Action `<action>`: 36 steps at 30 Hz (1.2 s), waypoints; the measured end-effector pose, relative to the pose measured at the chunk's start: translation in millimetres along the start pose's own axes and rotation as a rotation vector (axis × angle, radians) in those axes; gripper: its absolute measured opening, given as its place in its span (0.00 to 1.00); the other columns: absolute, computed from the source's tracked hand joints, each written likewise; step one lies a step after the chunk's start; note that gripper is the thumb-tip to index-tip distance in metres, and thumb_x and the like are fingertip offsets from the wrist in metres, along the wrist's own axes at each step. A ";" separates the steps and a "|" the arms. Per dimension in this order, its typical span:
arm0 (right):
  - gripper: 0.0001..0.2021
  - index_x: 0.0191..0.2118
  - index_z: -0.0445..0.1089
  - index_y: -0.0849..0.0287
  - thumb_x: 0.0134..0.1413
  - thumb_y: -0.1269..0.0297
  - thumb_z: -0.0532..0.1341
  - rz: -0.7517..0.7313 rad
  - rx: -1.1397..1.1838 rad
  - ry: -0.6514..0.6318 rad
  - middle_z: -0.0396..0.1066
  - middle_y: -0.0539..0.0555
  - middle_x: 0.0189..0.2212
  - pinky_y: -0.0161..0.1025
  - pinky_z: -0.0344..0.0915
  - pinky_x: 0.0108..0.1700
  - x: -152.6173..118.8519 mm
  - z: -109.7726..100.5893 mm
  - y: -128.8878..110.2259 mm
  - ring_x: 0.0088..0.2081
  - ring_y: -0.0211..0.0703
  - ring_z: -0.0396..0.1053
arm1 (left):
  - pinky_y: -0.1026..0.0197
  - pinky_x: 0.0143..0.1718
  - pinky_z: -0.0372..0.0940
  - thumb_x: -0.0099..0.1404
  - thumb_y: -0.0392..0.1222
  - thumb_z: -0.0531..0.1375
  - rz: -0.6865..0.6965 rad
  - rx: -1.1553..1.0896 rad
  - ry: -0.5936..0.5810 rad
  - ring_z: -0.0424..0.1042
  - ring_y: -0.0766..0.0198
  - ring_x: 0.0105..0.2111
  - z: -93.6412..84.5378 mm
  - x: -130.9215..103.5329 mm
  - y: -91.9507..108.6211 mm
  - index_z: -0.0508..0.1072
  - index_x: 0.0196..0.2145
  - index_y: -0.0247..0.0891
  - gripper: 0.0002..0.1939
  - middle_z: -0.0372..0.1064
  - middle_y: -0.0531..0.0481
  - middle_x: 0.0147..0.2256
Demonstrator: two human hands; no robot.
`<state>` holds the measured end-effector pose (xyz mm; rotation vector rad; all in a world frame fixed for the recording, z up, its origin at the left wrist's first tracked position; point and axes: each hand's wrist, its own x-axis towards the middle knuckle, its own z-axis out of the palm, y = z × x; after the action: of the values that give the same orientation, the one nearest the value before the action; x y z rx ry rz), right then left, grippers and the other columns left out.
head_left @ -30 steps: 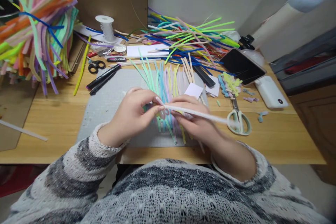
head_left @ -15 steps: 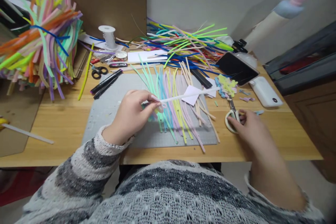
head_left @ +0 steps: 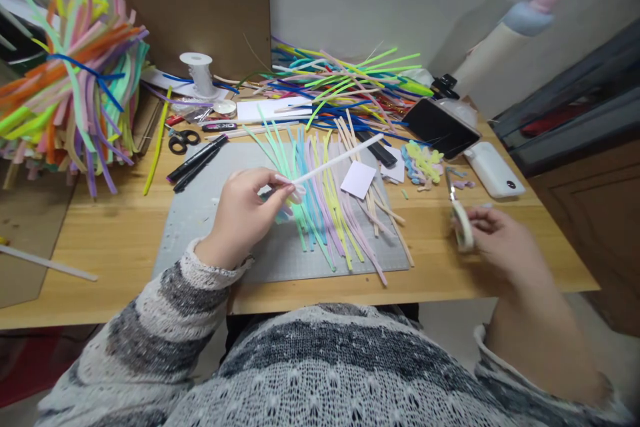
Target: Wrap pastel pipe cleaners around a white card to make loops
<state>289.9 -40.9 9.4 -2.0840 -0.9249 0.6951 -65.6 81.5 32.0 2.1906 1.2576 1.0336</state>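
Note:
My left hand [head_left: 250,210] pinches a white pipe cleaner [head_left: 340,159] near its curled, looped end, and the straight part slants up to the right over the mat. At the right, my right hand [head_left: 505,243] grips scissors with cream handles [head_left: 463,227], lifted and turned on edge, blades pointing away from me. Beneath the white stem, rows of pastel pipe cleaners [head_left: 333,207] in mint, blue, lilac, yellow and peach lie on the grey cutting mat [head_left: 200,240]. A small pile of curled yellow and blue pieces [head_left: 423,163] sits beyond the scissors.
A big bundle of colourful pipe cleaners [head_left: 75,93] stands at left. Black scissors [head_left: 183,141], black markers [head_left: 197,163] and a wire spool [head_left: 200,73] lie behind the mat. At right are a phone [head_left: 440,127] and a white power bank [head_left: 495,170]. Loose stems [head_left: 345,83] pile along the wall.
My right hand has picked the cream-handled scissors up off the table beside the curled pieces and turned them. The white pipe cleaner's free end has tilted upward in my left hand.

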 end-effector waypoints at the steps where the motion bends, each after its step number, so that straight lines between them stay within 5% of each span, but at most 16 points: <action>1: 0.08 0.31 0.67 0.51 0.44 0.59 0.66 0.030 0.186 -0.030 0.69 0.53 0.28 0.38 0.65 0.29 -1.6 -0.9 -1.5 0.26 0.40 0.68 | 0.56 0.39 0.64 0.59 0.38 0.61 -0.006 -0.005 -0.003 0.73 0.61 0.33 -0.1 0.0 0.1 0.74 0.28 0.39 0.03 0.75 0.50 0.29; 6: 0.08 0.35 0.69 0.47 0.50 0.53 0.62 -0.071 0.782 -0.249 0.64 0.51 0.31 0.40 0.66 0.39 -19.7 16.2 -13.3 0.31 0.39 0.65 | 0.57 0.37 0.64 0.60 0.39 0.61 0.020 -0.015 -0.005 0.72 0.62 0.32 1.8 -0.2 0.2 0.75 0.28 0.39 0.04 0.75 0.50 0.29; 9: 0.16 0.32 0.65 0.51 0.41 0.47 0.65 0.039 0.848 -0.549 0.56 0.46 0.24 0.43 0.65 0.35 -41.5 44.9 -21.9 0.23 0.35 0.58 | 0.56 0.38 0.63 0.60 0.38 0.61 0.033 -0.022 -0.003 0.72 0.63 0.32 3.2 -0.3 0.4 0.74 0.27 0.39 0.04 0.75 0.51 0.28; 11: 0.20 0.31 0.64 0.53 0.35 0.49 0.69 -0.027 0.963 -0.802 0.52 0.43 0.21 0.37 0.62 0.26 -57.3 67.4 -31.0 0.20 0.31 0.53 | 0.55 0.40 0.63 0.60 0.38 0.61 0.036 -0.034 -0.005 0.73 0.62 0.32 3.8 -0.6 0.9 0.74 0.27 0.39 0.04 0.75 0.51 0.28; 15: 0.35 0.30 0.63 0.56 0.25 0.27 0.60 -0.024 1.045 -1.294 0.58 0.48 0.24 0.35 0.60 0.26 -79.3 106.2 -54.8 0.24 0.36 0.59 | 0.54 0.42 0.63 0.62 0.39 0.60 0.059 -0.038 -0.003 0.73 0.62 0.32 5.6 -2.1 1.3 0.74 0.27 0.40 0.06 0.75 0.51 0.27; 17: 0.35 0.31 0.65 0.58 0.30 0.28 0.59 0.012 1.012 -1.448 0.60 0.50 0.26 0.35 0.60 0.27 -85.3 120.0 -63.6 0.25 0.36 0.60 | 0.54 0.42 0.63 0.61 0.39 0.60 0.070 -0.016 0.031 0.73 0.62 0.32 6.9 -3.2 0.2 0.74 0.28 0.40 0.05 0.75 0.51 0.27; 22: 0.24 0.33 0.64 0.59 0.53 0.39 0.52 0.077 1.031 -1.468 0.60 0.50 0.25 0.32 0.58 0.24 -93.8 141.6 -69.2 0.24 0.34 0.61 | 0.56 0.41 0.64 0.58 0.36 0.61 0.072 0.028 0.116 0.72 0.62 0.34 8.4 -5.4 -3.6 0.74 0.30 0.39 0.02 0.75 0.51 0.30; 36: 0.26 0.28 0.64 0.59 0.52 0.37 0.52 0.213 1.081 -1.437 0.61 0.47 0.21 0.34 0.57 0.24 -89.4 159.6 -100.6 0.20 0.33 0.61 | 0.55 0.43 0.63 0.58 0.38 0.62 0.056 0.095 0.265 0.73 0.62 0.33 9.5 -5.8 -3.5 0.73 0.27 0.38 0.03 0.75 0.52 0.28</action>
<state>85.3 0.5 12.5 -0.4948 -0.6481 2.2633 -62.1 78.4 21.3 2.2256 1.3901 1.3487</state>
